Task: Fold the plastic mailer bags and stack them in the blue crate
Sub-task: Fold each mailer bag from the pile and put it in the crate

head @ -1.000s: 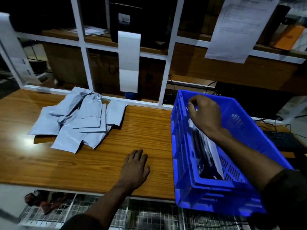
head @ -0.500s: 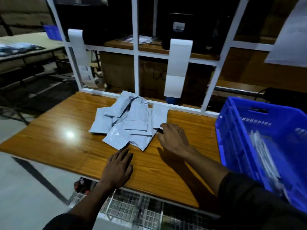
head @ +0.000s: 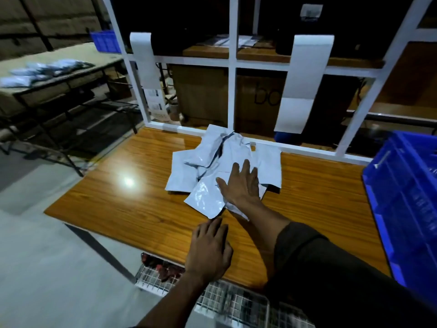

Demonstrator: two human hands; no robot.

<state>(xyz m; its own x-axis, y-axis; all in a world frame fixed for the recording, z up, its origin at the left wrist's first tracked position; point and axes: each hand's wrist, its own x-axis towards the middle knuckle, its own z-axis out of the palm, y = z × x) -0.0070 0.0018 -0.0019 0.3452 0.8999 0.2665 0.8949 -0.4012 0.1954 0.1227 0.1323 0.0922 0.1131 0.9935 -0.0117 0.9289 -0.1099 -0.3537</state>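
Right hand [head: 240, 185] flat, fingers spread on mailers [head: 224, 169], gripping nothing; left hand [head: 209, 250] flat on worktop [head: 132, 209]; light, slippery, floppy, likely best pinched at an edge.

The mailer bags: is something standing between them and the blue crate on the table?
Nothing visible does. Between the pile of mailer bags and the blue crate lies only bare wooden table. The right hand rests flat on the pile.
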